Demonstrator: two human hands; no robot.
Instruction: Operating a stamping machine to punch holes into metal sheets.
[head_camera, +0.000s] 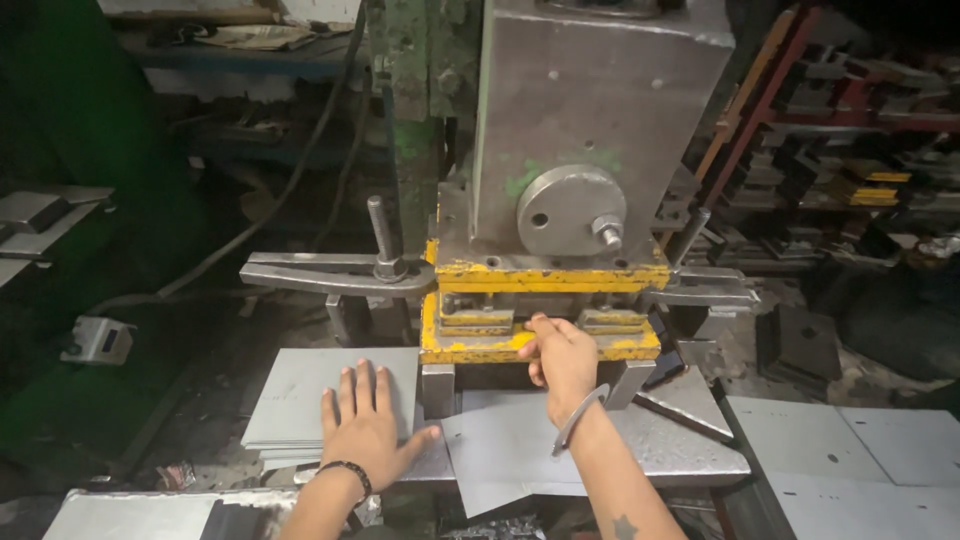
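Yellow-painted steel marked the die (540, 345) of the press (590, 130), and everything sat around that die. Head view: the right hand (562, 358) was up at the die's front edge, fingers curled into the slot, but whether they pinched anything I could not tell. Just below the die a grey metal sheet (510, 445) lay on the worktop (690, 460), seemingly not yet fed in. Left of the die, the left hand (365, 425) lay flat with fingers spread on a stack of grey sheets (300, 395), so plenty looked left to do. Right of the die, more sheets (850, 440) lay flat. No labels or packages showed; a small pale box (97, 340) sat far left of the die.
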